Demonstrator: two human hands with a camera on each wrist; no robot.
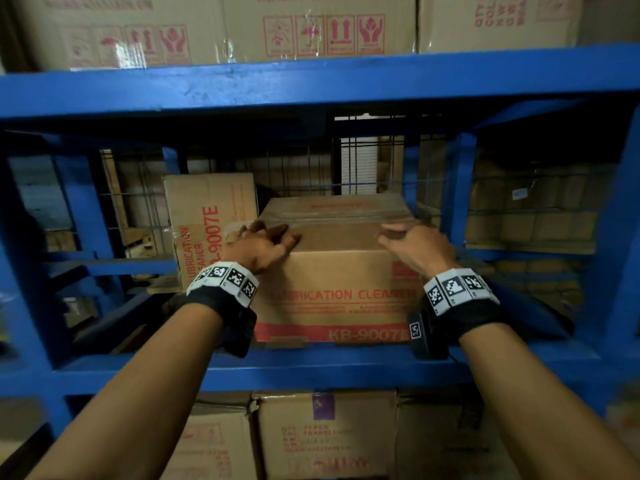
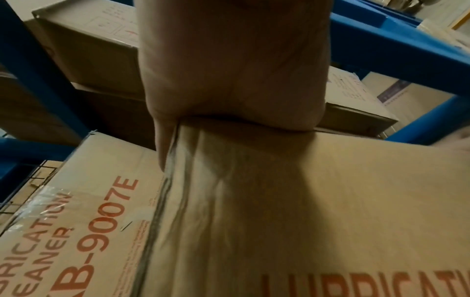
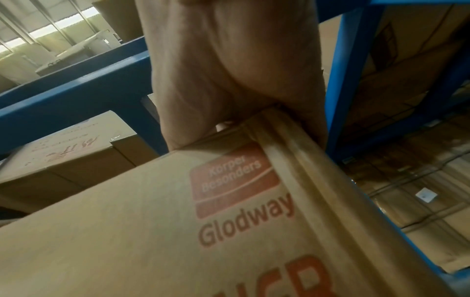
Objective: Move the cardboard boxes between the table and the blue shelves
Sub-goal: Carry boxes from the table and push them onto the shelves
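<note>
A cardboard box printed "LUBRICATION CLEANER KB-9007E" sits on the middle level of the blue shelves, close to the front beam. My left hand is on its top left front corner with the fingers curled onto the lid. In the left wrist view the palm presses the box edge and the thumb runs down its left side. My right hand lies on the top right corner, fingers loosely stretched over the lid. The right wrist view has that palm against the box corner.
A second box of the same kind stands on end just left of and behind it. Wire mesh closes the back of the shelf. A blue upright stands close on the right. More boxes fill the level above and below.
</note>
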